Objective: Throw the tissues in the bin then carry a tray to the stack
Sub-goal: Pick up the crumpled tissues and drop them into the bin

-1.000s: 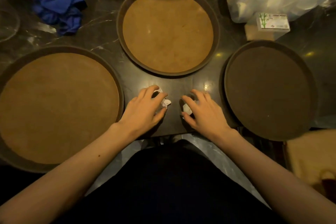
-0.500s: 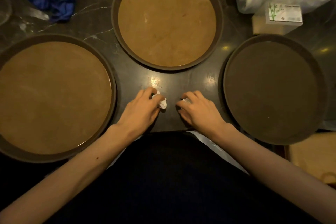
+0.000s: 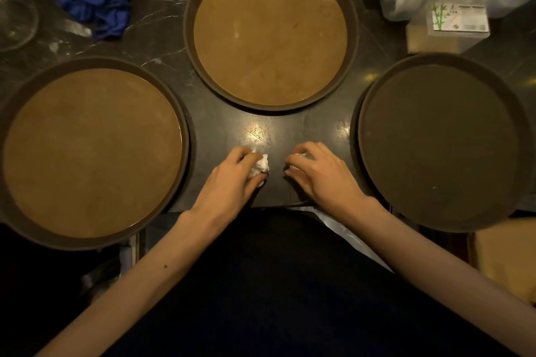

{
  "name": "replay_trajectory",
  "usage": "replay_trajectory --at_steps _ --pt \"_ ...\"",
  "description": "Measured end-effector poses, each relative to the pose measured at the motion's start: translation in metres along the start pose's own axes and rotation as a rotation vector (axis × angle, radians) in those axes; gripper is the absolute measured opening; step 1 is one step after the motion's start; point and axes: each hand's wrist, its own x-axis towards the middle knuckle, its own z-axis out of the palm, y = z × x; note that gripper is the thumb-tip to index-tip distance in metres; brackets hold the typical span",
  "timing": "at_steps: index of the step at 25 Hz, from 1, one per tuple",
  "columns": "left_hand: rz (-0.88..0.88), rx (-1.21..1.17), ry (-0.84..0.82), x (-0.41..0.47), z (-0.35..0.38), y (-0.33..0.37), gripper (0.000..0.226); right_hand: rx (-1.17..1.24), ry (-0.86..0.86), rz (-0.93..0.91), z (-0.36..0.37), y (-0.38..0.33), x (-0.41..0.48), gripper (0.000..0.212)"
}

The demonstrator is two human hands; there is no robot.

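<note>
On the dark table [image 3: 220, 130], between three round trays, the left hand [image 3: 232, 180] clutches a crumpled tissue [image 3: 260, 166] and the right hand [image 3: 319, 174] curls over another (mostly hidden).

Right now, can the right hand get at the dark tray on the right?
Probably yes. The right hand sits just beside the dark tray with nothing between them, but its fingers are closed on a crumpled tissue, so it isn't free.

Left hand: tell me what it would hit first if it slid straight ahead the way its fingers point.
The left hand, closed on a crumpled tissue, points up and slightly right across bare counter. It would probably meet the near rim of the middle tray first, though the exact heading is hard to judge.
</note>
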Motion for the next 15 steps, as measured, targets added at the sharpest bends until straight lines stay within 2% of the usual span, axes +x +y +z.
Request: replay_trajectory --at_steps 8,15 --pt "0.097 -0.001 -0.018 -0.012 -0.006 -0.019 0.025 0.083 0.087 0.117 0.016 -0.028 -0.019 0.026" --pt "0.193 -0.052 -0.074 -0.027 -0.005 -0.022 0.029 0.116 0.221 0.209 0.025 -0.052 -0.037 0.025"
